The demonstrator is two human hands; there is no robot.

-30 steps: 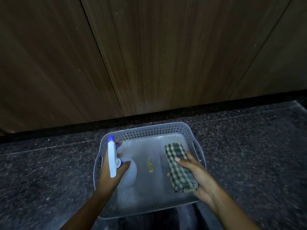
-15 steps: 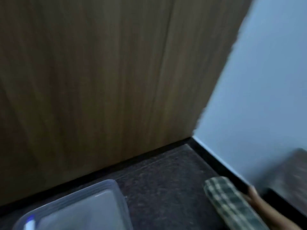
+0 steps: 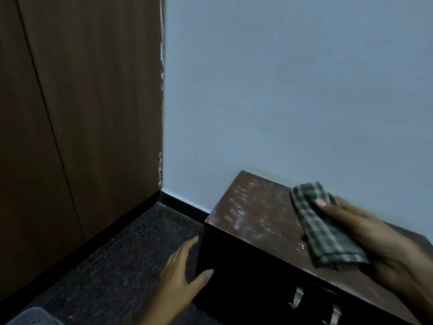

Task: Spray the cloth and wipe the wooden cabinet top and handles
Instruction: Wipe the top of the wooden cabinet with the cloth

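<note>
A low dark wooden cabinet (image 3: 255, 219) stands against the pale wall at lower right, its top streaked with whitish marks. My right hand (image 3: 379, 245) holds a folded green checked cloth (image 3: 325, 228) over the right part of the cabinet top. My left hand (image 3: 180, 275) is empty with fingers spread, near the cabinet's left front corner. A metal handle (image 3: 297, 299) shows on the cabinet front near the bottom edge. The spray bottle is out of view.
A tall wooden wardrobe (image 3: 77, 113) fills the left side and meets the blue-grey wall (image 3: 293, 85) in the corner. Dark speckled floor (image 3: 112, 266) lies between. A corner of the grey plastic basket (image 3: 30, 316) shows at bottom left.
The view swung right from the basket to the cabinet. My left hand let go of the spray bottle and is now empty. My right hand carried the cloth over the cabinet top.
</note>
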